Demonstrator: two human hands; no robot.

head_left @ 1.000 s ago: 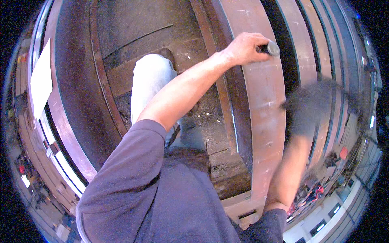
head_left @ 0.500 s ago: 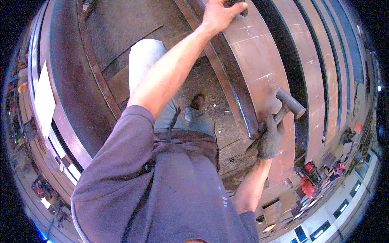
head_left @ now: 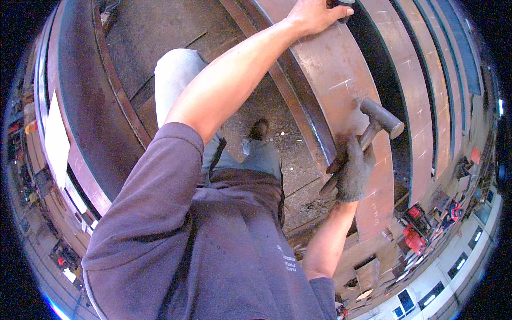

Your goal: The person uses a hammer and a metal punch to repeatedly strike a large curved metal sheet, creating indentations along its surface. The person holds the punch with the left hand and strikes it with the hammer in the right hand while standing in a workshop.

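Note:
My right hand (head_left: 354, 169), in a dark grey glove, grips a hammer (head_left: 382, 118) by its handle. The hammer's thick cylindrical head lies over a long brown steel beam's flat face (head_left: 333, 64). Some gloved fingers stick out to the left, past the beam's edge. At the top of the view my bare left hand (head_left: 314, 16) is closed around a small dark object (head_left: 346, 7) above the same beam. What that object is I cannot make out, as my fingers hide part of it. Pale chalk-like marks cross the beam's face.
More steel beams (head_left: 408, 80) stand side by side to the right, with dark gaps between. A large dark beam (head_left: 88, 101) runs along the left. My boot (head_left: 259, 129) is on the gritty floor between beams. Red equipment (head_left: 415, 239) and scraps lie at lower right.
My left hand has shifted right across the beam, with the dark object in it. The hammer has moved up slightly, and some fingers of the glove have spread outward. The whole view has shifted a little.

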